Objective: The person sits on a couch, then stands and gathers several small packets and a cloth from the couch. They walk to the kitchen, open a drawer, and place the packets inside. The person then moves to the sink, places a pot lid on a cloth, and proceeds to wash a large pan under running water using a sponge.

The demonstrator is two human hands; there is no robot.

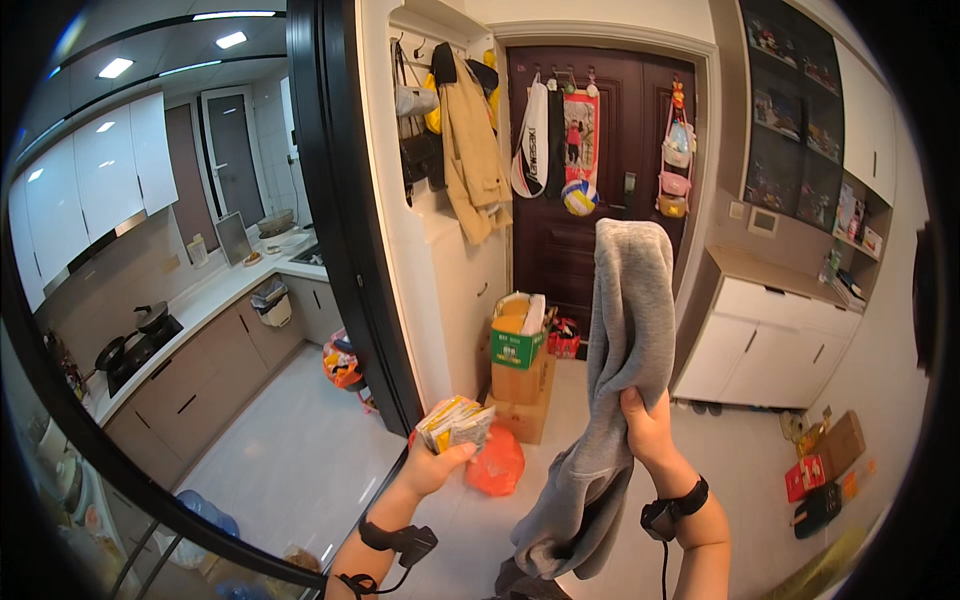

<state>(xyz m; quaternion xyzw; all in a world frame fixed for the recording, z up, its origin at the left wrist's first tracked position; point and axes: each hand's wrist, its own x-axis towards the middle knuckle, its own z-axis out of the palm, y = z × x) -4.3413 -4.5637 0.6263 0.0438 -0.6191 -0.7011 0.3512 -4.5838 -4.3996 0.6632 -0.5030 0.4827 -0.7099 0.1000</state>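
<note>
My left hand (437, 466) grips a bundle of small flat sachets (454, 424) with yellow and silvery wrapping. In my right hand (646, 427) is a grey knit garment (634, 315), held up in front of me. Its upper end is folded over at the top, and the lower part hangs down past my wrist to the left. What kind of garment it is cannot be told. Each wrist wears a black strap with a small device and a cable. Below the sachets, a red plastic bag (496, 463) rests on the floor, partly hidden by my left hand.
Cardboard boxes (519, 409) are stacked beside a white cabinet, a green carton (516, 346) on top. A dark red door (551, 247) stands behind. Left, a black door frame (330, 187) borders the kitchen. At right are a white sideboard (765, 341) and floor items near a red box (805, 478).
</note>
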